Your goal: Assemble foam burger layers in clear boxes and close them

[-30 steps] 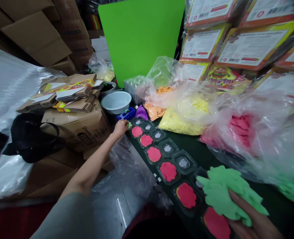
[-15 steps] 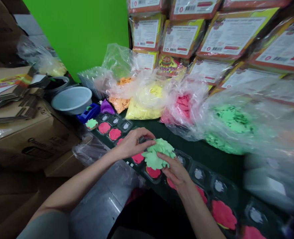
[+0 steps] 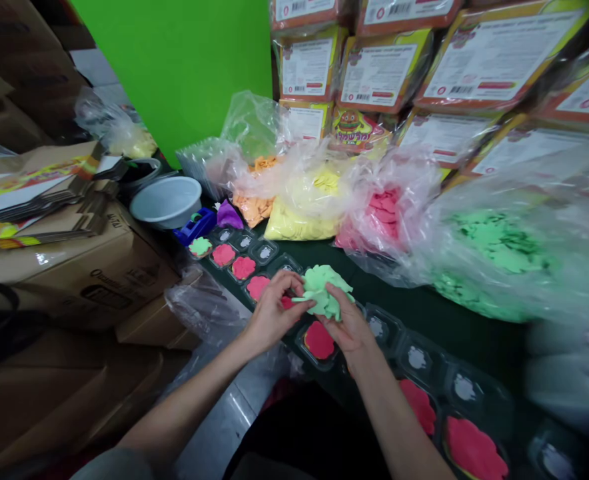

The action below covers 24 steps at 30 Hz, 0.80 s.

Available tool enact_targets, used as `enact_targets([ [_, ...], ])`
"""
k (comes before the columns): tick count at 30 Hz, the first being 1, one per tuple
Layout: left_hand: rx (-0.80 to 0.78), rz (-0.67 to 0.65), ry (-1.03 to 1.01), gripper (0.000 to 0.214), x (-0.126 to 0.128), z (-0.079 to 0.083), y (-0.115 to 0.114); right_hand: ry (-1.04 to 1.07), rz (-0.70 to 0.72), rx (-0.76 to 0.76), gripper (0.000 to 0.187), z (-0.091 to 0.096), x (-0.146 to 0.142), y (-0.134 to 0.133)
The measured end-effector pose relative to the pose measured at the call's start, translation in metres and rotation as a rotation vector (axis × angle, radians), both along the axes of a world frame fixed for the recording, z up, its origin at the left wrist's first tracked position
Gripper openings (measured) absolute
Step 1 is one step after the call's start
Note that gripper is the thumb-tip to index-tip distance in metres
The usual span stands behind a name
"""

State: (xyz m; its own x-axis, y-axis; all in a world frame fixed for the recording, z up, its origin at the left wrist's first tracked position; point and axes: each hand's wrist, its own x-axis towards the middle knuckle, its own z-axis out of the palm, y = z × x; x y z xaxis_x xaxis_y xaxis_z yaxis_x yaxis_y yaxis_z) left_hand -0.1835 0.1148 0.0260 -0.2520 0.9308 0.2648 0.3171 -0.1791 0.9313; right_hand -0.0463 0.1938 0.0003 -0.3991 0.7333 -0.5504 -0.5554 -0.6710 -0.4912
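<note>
My right hand [image 3: 350, 328] grips a bunch of thin, light-green scalloped pieces [image 3: 323, 288] above the row of clear plastic containers. My left hand [image 3: 277, 308] is closed at their left edge, with thumb and fingers pinching one green piece. Below my hands a red scalloped piece [image 3: 319, 340] lies in an open clear container [image 3: 304, 352]. More red pieces [image 3: 243, 267] sit in the containers to either side. At the far left end, one container has a green piece [image 3: 200, 246] on top.
Behind the row stand plastic bags of orange [image 3: 254, 203], yellow [image 3: 302, 223], red [image 3: 382, 213] and green pieces [image 3: 499, 240]. A grey bowl [image 3: 167, 200], a blue tape dispenser [image 3: 194, 227] and cardboard boxes [image 3: 124, 280] are at left. Wrapped packages [image 3: 379, 73] are stacked at the back.
My left hand has come to pinch a green piece at the bunch's left edge. The bunch is tilted differently in my right hand. The view has shifted slightly left.
</note>
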Motion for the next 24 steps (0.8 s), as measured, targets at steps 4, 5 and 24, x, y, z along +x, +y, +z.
enact_targets([
  [4,-0.056,-0.005,-0.382,0.033,-0.005,-0.004,0.009,-0.004,-0.016,-0.063,0.026,-0.002,-0.002,0.012],
  [5,-0.08,0.012,-0.446,0.037,-0.007,-0.005,0.01,0.003,-0.021,-0.072,0.027,-0.001,-0.002,0.014],
  [24,-0.163,0.535,0.731,0.023,-0.21,-0.067,0.015,-0.052,-0.028,-0.096,0.032,0.004,0.004,0.0],
])
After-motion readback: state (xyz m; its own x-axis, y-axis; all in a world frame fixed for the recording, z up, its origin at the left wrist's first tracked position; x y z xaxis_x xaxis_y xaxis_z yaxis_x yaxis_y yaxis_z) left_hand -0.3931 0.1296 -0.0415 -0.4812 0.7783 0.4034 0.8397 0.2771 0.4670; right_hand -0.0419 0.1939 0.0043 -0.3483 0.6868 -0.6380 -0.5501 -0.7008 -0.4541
